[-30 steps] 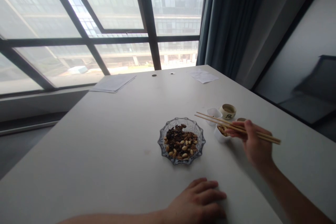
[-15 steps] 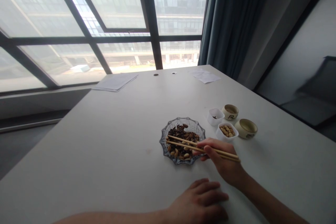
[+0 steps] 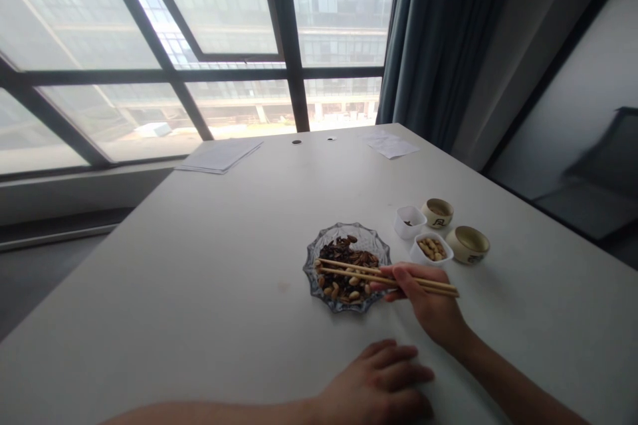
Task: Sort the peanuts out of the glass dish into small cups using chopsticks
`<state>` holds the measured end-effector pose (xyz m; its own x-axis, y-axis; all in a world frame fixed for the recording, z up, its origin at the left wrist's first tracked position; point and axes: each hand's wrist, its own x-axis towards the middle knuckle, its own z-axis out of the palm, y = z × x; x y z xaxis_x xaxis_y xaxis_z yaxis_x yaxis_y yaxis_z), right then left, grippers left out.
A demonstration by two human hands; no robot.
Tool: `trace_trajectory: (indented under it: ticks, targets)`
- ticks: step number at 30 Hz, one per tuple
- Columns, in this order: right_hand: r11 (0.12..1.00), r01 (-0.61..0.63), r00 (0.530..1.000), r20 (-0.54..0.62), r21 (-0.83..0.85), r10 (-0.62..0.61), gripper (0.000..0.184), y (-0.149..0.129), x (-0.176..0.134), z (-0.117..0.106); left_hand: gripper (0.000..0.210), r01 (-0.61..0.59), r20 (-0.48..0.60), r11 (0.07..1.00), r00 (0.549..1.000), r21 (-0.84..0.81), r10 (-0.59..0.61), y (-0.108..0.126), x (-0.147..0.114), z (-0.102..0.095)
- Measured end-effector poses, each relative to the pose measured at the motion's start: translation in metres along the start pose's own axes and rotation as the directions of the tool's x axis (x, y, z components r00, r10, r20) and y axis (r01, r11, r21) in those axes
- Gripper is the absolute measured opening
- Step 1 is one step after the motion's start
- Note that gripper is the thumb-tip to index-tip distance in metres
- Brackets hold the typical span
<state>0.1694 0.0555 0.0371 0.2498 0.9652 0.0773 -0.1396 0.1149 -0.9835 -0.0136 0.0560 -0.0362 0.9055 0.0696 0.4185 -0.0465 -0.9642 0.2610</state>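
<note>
Two chopsticks (image 3: 363, 276) slant across a glass bowl (image 3: 367, 239) in the head view, gripped near their middle by the curled fingers of the right hand (image 3: 426, 299), which sits at the bowl's four o'clock. Their tips lie at the bowl's nine o'clock, at a pale nut near the edge; whether they pinch it, I cannot tell. The step in hand looks like picking among the bowl's contents with the sticks, and I judge the next move calls for closing both tips evenly, since a smooth nut could slip. The left hand (image 3: 381, 378) rests at five o'clock on the white table (image 3: 224, 292), fingers loosely spread, holding nothing.

The bowl holds a mix: dark shreds (image 3: 333, 252) toward ten o'clock, reddish-brown pieces toward two, pale nuts (image 3: 354, 295) mostly from six to seven. Just beside the bowl, at two o'clock, a white cup (image 3: 409, 232) contains a few dark bits. At three, another white tub (image 3: 417, 255) is filled with what look like unshelled peanuts (image 3: 431, 249). Beyond them stand a tan cup (image 3: 439, 221) at two and a larger tan bowl (image 3: 461, 254) near three; their contents are unclear.
</note>
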Motion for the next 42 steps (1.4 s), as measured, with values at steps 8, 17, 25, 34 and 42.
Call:
trace_trajectory:
  ticks: [8,17,25,34,42]
  targets:
    - [0.978,0.104,0.939,-0.341,0.181,-0.036,0.038,-0.019,0.025,-0.054,0.024,0.021,0.09,1.0,0.996,-0.016,-0.02,0.001,0.002,-0.006]
    - [0.933,0.338,0.68,-0.718,0.124,-0.151,0.023,-0.054,0.055,-0.144,0.022,0.03,0.161,0.998,0.987,-0.055,-0.021,-0.001,0.002,-0.009]
    - [0.98,0.187,0.618,-0.768,-0.065,-0.169,0.021,-0.051,0.057,-0.172,0.022,0.034,0.125,0.998,0.992,-0.055,-0.027,-0.001,0.001,-0.005]
    - [0.935,0.327,0.697,-0.633,-0.136,-0.336,0.029,-0.041,0.048,-0.125,0.021,0.028,0.112,0.999,0.993,-0.028,-0.025,-0.001,0.001,-0.004]
    - [0.979,0.19,0.97,-0.14,-0.071,-0.198,0.039,-0.022,0.01,-0.044,0.023,0.023,0.103,1.0,0.994,-0.015,-0.021,0.0,0.001,-0.004]
